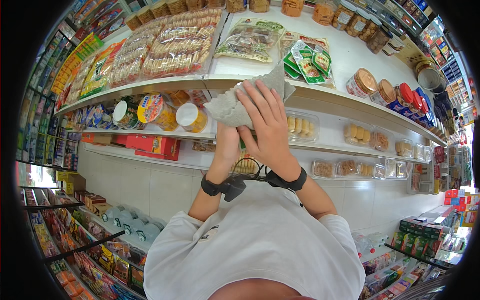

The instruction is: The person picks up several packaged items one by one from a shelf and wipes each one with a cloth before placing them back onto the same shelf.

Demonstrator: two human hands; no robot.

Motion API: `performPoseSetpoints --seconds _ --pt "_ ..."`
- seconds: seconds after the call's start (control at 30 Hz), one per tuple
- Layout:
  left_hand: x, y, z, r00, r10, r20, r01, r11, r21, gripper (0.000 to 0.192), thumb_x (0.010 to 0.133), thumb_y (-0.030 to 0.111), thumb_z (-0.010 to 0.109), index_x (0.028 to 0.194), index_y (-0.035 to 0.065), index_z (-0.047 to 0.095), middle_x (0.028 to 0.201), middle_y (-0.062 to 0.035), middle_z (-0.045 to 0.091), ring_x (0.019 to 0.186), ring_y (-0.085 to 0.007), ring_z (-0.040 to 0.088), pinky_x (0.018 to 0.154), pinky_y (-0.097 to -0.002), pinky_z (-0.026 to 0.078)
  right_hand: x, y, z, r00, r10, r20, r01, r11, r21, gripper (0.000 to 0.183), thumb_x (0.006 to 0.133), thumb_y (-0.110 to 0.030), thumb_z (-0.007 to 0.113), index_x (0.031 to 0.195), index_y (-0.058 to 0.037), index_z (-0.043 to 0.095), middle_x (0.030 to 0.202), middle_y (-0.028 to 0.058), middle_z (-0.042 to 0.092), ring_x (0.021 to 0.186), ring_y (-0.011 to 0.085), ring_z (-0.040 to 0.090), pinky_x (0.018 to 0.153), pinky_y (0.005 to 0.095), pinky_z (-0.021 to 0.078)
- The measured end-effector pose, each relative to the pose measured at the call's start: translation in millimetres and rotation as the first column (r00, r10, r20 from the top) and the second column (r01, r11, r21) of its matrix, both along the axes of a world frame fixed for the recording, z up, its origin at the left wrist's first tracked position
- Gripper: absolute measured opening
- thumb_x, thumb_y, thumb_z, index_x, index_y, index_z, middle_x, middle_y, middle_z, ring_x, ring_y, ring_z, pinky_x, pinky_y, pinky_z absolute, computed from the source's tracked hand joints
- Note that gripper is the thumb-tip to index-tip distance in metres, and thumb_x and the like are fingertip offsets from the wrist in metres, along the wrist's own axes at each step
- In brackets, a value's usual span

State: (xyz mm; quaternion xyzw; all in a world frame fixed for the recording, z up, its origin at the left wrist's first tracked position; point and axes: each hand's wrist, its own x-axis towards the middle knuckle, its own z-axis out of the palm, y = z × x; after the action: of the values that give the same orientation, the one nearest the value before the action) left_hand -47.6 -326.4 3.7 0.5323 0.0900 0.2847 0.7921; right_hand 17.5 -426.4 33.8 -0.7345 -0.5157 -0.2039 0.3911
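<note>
A grey cloth (228,107) is bunched between my two hands, in front of the upper shelf's edge. My right hand (268,125) lies over it, fingers stretched across and pressing it from above. Beneath it, my left hand (227,144) shows only its heel and wrist, as the cloth hides the fingers. A small green edge shows below the cloth between my hands; what it belongs to is hidden. Just beyond, small green-and-white packets (308,63) lie on a larger bag, beside a clear-and-green food bag (249,39).
Large bags of round crackers (180,45) fill the upper shelf (232,69) on the left. Jars (362,82) line its right side. Instant noodle tubs (157,112) and clear pastry boxes (359,132) stand below. Behind me are water jugs (131,223) and snack racks.
</note>
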Motion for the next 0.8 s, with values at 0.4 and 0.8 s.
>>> performPoseSetpoints --seconds 0.4,0.8 --pt "6.4 0.9 39.4 0.968 0.250 -0.008 -0.226 0.888 0.400 0.039 0.104 0.028 0.049 0.123 -0.0047 0.062 0.112 -0.0080 0.066 0.099 -0.0096 0.058 0.088 -0.0252 0.046 7.4 -17.6 -35.7 0.318 0.476 -0.820 -0.196 0.879 0.434 0.034 0.097 -0.024 0.063 0.118 0.0033 0.060 0.102 0.0017 0.067 0.088 0.0051 0.055 0.075 0.0247 0.0473" --pt "29.6 -33.5 20.1 0.999 0.031 0.029 -0.041 0.875 0.483 0.070 0.091 0.021 0.069 0.145 -0.0034 0.030 0.141 -0.0183 0.044 0.127 -0.0265 0.047 0.108 -0.0392 0.040 40.9 -40.0 -41.1 0.852 -0.005 -0.524 0.095 0.985 0.145 0.030 0.087 -0.007 0.064 0.116 0.0026 0.061 0.108 0.0218 0.061 0.091 0.0301 0.062 0.077 0.0350 0.0493"
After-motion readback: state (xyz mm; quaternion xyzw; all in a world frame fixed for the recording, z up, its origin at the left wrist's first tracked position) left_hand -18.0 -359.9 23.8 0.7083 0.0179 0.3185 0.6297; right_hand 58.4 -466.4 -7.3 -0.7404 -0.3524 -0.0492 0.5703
